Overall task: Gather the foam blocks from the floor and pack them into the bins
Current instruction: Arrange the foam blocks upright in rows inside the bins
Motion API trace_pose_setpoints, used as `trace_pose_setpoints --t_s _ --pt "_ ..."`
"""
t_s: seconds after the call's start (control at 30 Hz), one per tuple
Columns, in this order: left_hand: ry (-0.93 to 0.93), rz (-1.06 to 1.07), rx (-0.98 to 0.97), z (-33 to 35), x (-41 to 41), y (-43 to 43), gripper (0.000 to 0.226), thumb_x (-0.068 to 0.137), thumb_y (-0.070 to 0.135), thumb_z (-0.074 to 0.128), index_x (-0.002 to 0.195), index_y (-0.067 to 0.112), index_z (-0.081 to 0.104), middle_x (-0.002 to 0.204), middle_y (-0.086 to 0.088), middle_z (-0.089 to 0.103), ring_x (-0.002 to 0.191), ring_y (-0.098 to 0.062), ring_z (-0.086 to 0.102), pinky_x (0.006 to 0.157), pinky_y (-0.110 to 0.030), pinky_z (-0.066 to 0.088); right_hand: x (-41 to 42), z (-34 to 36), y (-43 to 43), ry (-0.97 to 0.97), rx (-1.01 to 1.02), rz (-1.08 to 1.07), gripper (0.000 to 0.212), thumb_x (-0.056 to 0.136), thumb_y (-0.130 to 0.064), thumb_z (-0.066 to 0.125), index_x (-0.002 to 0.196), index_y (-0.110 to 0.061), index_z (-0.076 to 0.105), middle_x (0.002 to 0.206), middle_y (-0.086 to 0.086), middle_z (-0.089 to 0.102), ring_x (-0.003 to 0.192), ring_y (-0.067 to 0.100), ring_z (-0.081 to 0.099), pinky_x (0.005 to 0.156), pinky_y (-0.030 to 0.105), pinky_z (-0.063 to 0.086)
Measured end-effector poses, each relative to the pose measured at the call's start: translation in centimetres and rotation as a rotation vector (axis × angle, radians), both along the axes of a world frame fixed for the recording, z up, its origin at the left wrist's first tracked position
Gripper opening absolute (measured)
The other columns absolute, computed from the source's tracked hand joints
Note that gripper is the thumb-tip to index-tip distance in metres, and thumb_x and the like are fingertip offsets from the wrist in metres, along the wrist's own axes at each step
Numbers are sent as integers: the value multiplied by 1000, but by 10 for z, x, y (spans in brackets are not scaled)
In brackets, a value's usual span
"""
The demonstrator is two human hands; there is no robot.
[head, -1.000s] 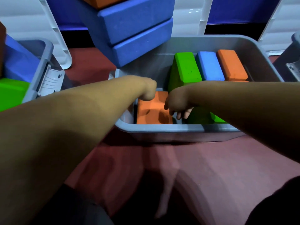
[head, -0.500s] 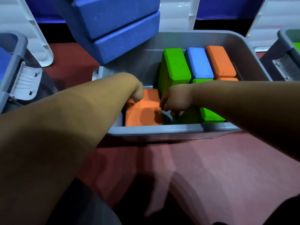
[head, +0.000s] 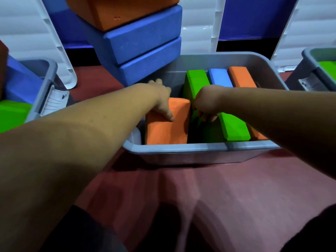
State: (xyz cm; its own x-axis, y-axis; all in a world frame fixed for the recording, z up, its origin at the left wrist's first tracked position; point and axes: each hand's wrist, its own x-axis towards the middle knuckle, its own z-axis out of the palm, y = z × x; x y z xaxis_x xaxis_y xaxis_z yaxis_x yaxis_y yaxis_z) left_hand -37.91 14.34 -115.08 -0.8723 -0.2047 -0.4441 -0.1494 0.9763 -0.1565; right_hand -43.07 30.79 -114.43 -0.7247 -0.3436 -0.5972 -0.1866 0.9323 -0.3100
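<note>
The left hand [head: 160, 101] grips the orange block [head: 167, 128] standing at the near left end of the grey bin [head: 181, 148], thumb on its near face and fingers curled over its far edge; the right hand [head: 206, 100] reaches down just beside it, fingers curled into the gap between that block and the slanted green block [head: 234, 127]; whether they hold anything I cannot tell; along the bin's far side an upright green block [head: 196, 80], a light blue block [head: 219, 78] and a second orange block [head: 241, 77] stand side by side; two dark blue blocks [head: 145, 51] are stacked on the red floor [head: 227, 188] beyond the bin's left corner.
</note>
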Motion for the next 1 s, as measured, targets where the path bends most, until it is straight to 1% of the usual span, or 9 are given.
trace_pose_setpoints --t_s 0.07,0.17,0.3,0.4,0.6,0.7,0.8,0.93,1.0 --pt "36 -14 54 15 9 4 93 59 78 83 126 21 51 131 -13 57 105 -34 57 96 -46 53 1 7 0 -5 27 -14 26 104 -10 44 103 2 68 99 18 77 80 32 77 56 36 59" --pt "71 -7 47 38 21 6 87 56 80 82 112 22 48 107 -3 57 96 -31 53 84 -41 50 9 14 3 -44 -1 -89 34 109 -17 37 114 7 61 107 21 74 89 38 75 67 44 62" --pt "125 121 201 65 35 3 86 67 79 70 121 13 60 107 -8 59 95 -33 64 80 -38 55 19 27 4 -141 -250 -261 61 110 -54 22 132 -6 53 115 18 68 92 37 72 81 47 60" --pt "136 261 367 88 45 1 72 65 84 63 99 20 61 101 -4 63 87 -27 68 77 -37 57 20 42 6 -99 -393 -293 75 102 -71 18 128 -12 57 106 20 70 82 37 75 75 44 61" --pt "305 424 719 125 53 23 50 76 69 69 98 25 61 101 -5 66 84 -27 71 76 -37 59 19 61 14 11 -572 -311 80 98 -76 25 127 -10 59 97 20 71 82 33 76 80 52 64" --pt "311 439 855 127 49 36 41 84 64 67 90 23 68 80 -3 74 59 -20 70 57 -28 54 18 67 21 42 -572 -330 74 100 -74 25 120 -10 58 99 18 67 89 34 72 82 50 63" --pt "280 421 949 121 47 49 44 87 69 61 81 25 69 61 1 69 49 -18 64 53 -25 50 12 65 33 3 -538 -342 79 97 -79 26 129 -14 58 106 18 66 89 32 72 76 47 64" --pt "128 555 1246 110 42 45 54 100 67 47 119 22 69 100 -6 67 83 -24 65 69 -37 61 3 63 52 -38 -564 -294 81 95 -81 29 118 -15 71 112 18 73 93 33 74 83 49 63" --pt "2 567 1293 98 44 48 52 104 62 45 127 19 62 114 -11 64 88 -28 68 80 -49 64 2 64 56 -45 -581 -268 78 97 -78 31 115 -15 73 113 17 73 86 31 74 77 44 64"
